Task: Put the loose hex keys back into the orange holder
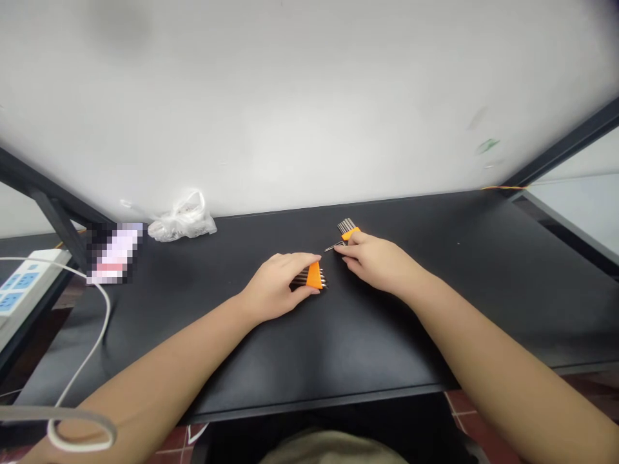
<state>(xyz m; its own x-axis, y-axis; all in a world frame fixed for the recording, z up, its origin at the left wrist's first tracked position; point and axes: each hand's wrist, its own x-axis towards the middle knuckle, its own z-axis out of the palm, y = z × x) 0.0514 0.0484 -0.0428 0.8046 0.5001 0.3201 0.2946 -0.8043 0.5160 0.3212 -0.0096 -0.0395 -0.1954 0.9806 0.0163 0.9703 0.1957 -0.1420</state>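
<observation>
My left hand (275,290) grips an orange holder (314,275) near the middle of the black table. Several dark metal rods run through it, their pointed tips facing right, and my palm hides part of them. To the upper right, my right hand (374,259) has its fingertips closed at a thin, pale metal piece (333,247), whose exact kind I cannot make out. Against that hand's thumb side lies a second orange holder (350,234), its several grey metal rods (345,224) pointing up and left. My fingers partly cover this holder.
A crumpled clear plastic bag (182,218) sits by the wall at the back left. Further left are a blurred-out object (116,252), a white power strip (24,283) and a looping white cable (104,322). The black table (319,361) ends close in front of me.
</observation>
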